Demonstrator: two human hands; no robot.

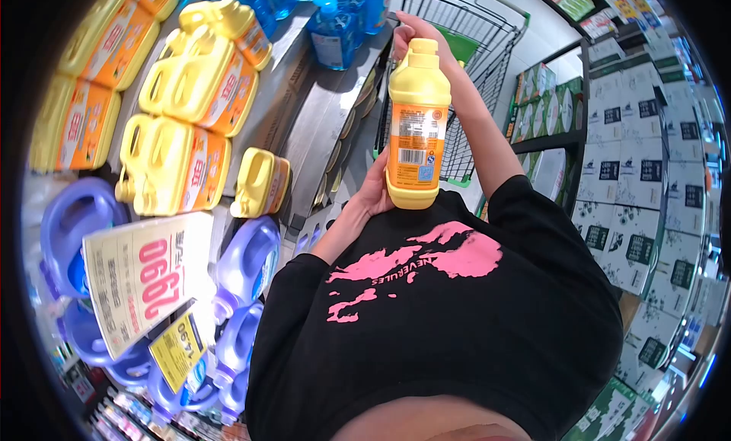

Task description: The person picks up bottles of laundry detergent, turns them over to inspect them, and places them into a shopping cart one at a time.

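**Yellow detergent bottle held upright in both hands at the shelf**

A tall yellow plastic bottle with an orange label stands upright just above the centre of the head view, toward 12 o'clock, its barcode panel turned to the camera. The left hand cups the bottle's base from the 9 o'clock side, palm and fingers curled partly closed against the lower edge. The right hand wraps the yellow cap end at the top, fingers closed round behind it so that only their tips and the thumb side show; the forearm runs down toward 4 o'clock into a black sleeve. Both hands have hold of the same bottle, and it rests on nothing else.

Below, from 5 to 7 o'clock, lies the person's black sweatshirt with a pink splash print.

At 9 to 11 o'clock, grey metal shelves carry rows of large yellow handled jugs with orange labels. Under them, at 8 o'clock, stand purple handled jugs, with a white price card in red numerals and a small yellow price tag in front. Blue bottles stand at 12 o'clock. Behind the bottle, toward 1 o'clock, is a wire shopping trolley. At 3 o'clock, stacked white cartons with dark green panels fill a rack.
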